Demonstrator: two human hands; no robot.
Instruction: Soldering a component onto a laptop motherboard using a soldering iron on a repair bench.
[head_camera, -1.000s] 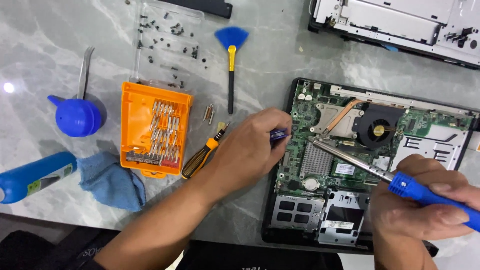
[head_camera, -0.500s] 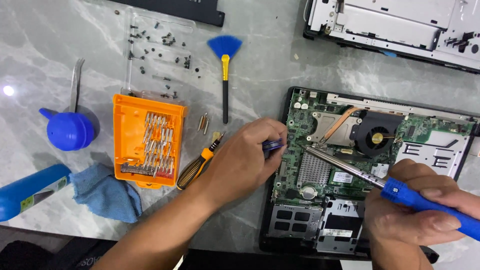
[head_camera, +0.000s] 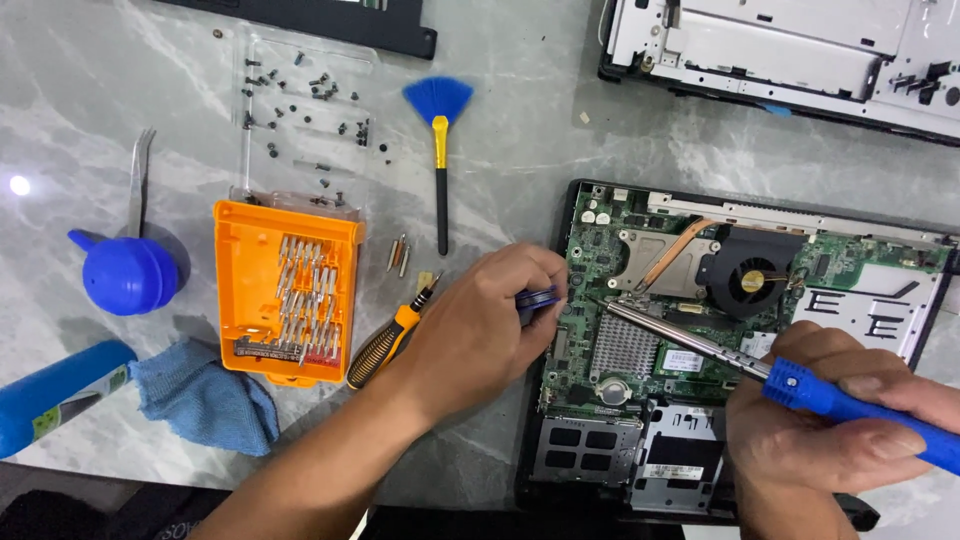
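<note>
An opened laptop base (head_camera: 540, 330) lies at the right with its green motherboard (head_camera: 620, 350), copper heat pipe and black fan (head_camera: 752, 280) exposed. My right hand (head_camera: 830, 440) grips a blue-handled soldering iron (head_camera: 850, 405); its long metal tip reaches up-left to the board's left part. My left hand (head_camera: 485, 325) rests at the laptop's left edge and pinches a small blue tool (head_camera: 537, 298) beside the iron's tip.
Left of the laptop lie an orange-black screwdriver (head_camera: 385, 340), an orange bit case (head_camera: 285, 290), a blue brush (head_camera: 440, 150), a clear lid with several screws (head_camera: 300, 110), a blue air blower (head_camera: 125, 272), tweezers (head_camera: 137, 180), a blue cloth (head_camera: 205, 395). Grey laptop parts (head_camera: 780, 50) sit top right.
The view has shifted slightly, so everything sits a little lower-left in frame. Both hands keep their grips at the board's left edge; the iron tip stays near the same spot.
</note>
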